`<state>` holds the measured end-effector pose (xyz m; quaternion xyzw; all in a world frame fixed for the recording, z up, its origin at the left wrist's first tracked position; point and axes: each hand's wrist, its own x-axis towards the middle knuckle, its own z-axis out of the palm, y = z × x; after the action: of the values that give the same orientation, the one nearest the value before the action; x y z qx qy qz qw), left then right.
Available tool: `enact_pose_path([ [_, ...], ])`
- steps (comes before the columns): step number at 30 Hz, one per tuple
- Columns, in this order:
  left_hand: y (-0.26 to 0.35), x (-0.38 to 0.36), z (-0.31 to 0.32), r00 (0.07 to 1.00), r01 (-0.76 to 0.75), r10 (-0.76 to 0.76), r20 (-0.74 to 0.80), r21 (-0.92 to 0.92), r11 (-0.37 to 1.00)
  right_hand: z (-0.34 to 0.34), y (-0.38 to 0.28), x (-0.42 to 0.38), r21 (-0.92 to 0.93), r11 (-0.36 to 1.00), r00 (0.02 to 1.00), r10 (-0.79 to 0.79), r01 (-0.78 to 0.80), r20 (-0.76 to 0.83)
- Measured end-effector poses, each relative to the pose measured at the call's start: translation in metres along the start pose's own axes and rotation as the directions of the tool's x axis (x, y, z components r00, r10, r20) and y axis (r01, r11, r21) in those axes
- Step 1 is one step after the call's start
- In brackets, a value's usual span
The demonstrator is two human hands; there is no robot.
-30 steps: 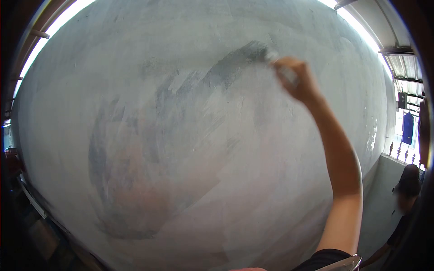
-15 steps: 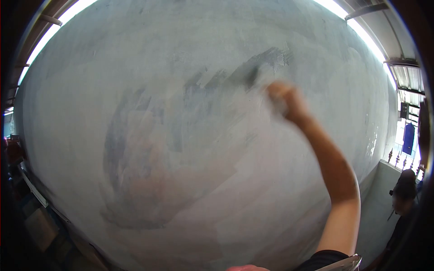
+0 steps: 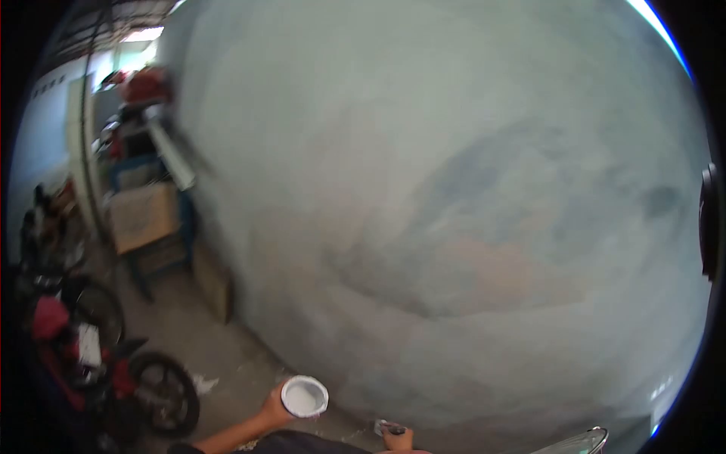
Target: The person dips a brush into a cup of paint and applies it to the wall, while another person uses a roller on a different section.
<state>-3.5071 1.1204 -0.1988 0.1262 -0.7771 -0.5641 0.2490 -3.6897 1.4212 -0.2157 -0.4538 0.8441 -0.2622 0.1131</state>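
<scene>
Low in the view, my left hand (image 3: pixel 277 408) grips a white tub (image 3: pixel 324 407) from its left side. Its open top faces up, and a whitish liquid (image 3: pixel 304 399) lies inside. To the right of the tub, my right hand (image 3: pixel 398 440) is closed around the dark handle of a paintbrush (image 3: pixel 384 427), small and blurred here. The brush head points left towards the tub, apart from it. In front of both hands rises a large grey wall (image 3: pixel 363 189) with darker wet-looking streaks (image 3: pixel 461 174) and a pinkish patch (image 3: pixel 495 272).
A red motorcycle (image 3: pixel 113 378) stands on the concrete floor (image 3: pixel 242 363) at the lower left. Behind it are a cardboard box (image 3: pixel 144 216) on a blue frame and a board (image 3: pixel 212 284) leaning at the wall's foot. A clear curved rim (image 3: pixel 586 439) shows at bottom right.
My view has swung left and down. My right hand has come down from the wall with the brush. My left hand and the tub have entered view; the person at the right has left it.
</scene>
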Motion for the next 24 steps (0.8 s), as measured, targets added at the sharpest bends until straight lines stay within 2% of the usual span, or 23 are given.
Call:
enact_pose_path([
  [3, -0.009, -0.009, -0.075, 0.993, 0.102, -0.102, -0.052, -0.013, 0.995, 0.068, -0.080, 0.028, 0.174, 0.982, 0.989, 0.089, -0.068, -0.118],
  [5, -0.014, -0.033, -0.106, 0.987, 0.142, -0.141, -0.080, -0.004, 0.990, 0.094, -0.100, 0.058, 0.290, 0.924, 0.968, -0.249, 0.251, -0.044],
  [7, -0.008, -0.055, -0.121, 0.961, 0.211, -0.191, -0.200, 0.081, 0.974, 0.088, -0.125, 0.075, 0.310, 0.916, 0.960, -0.277, 0.255, 0.028],
  [9, -0.009, -0.068, -0.123, 0.954, 0.226, -0.207, -0.218, 0.062, 0.972, 0.079, -0.142, 0.091, 0.329, 0.909, 0.952, -0.295, 0.255, 0.079],
  [11, -0.013, -0.077, -0.134, 0.894, 0.303, -0.246, -0.374, 0.099, 0.948, 0.082, -0.162, 0.107, 0.319, 0.911, 0.960, -0.279, 0.260, 0.014],
  [12, -0.027, -0.082, -0.134, 0.873, 0.259, -0.217, -0.438, 0.039, 0.965, 0.082, -0.170, 0.113, 0.336, 0.895, 0.954, -0.293, 0.294, -0.056],
  [13, -0.034, -0.079, -0.136, 0.891, 0.236, -0.200, -0.409, 0.040, 0.971, 0.078, -0.179, 0.118, 0.321, 0.904, 0.959, -0.271, 0.284, -0.084],
  [15, -0.038, -0.084, -0.138, 0.896, 0.261, -0.215, -0.388, 0.071, 0.963, 0.063, -0.202, 0.116, 0.457, 0.836, 0.952, -0.242, 0.304, -0.190],
  [17, -0.035, -0.080, -0.129, 0.910, 0.279, -0.230, -0.344, 0.099, 0.955, 0.040, -0.215, 0.114, 0.505, 0.807, 0.951, -0.239, 0.307, -0.197],
  [19, -0.031, -0.072, -0.121, 0.956, 0.245, -0.214, -0.202, 0.141, 0.959, 0.017, -0.222, 0.119, 0.556, 0.767, 0.948, -0.245, 0.319, -0.205],
  [21, -0.034, -0.064, -0.105, 0.968, 0.222, -0.205, -0.142, 0.116, 0.968, 0.005, -0.220, 0.117, 0.629, 0.760, 0.968, -0.246, 0.166, 0.041],
  [23, -0.026, -0.042, -0.080, 0.994, 0.112, -0.111, -0.018, 0.026, 0.993, 0.013, -0.202, 0.114, 0.637, 0.761, 0.978, -0.203, 0.124, 0.052],
  [24, -0.020, -0.032, -0.067, 0.999, 0.037, -0.039, 0.024, 0.095, 0.995, 0.017, -0.194, 0.109, 0.628, 0.774, 0.982, -0.167, 0.077, 0.086],
])
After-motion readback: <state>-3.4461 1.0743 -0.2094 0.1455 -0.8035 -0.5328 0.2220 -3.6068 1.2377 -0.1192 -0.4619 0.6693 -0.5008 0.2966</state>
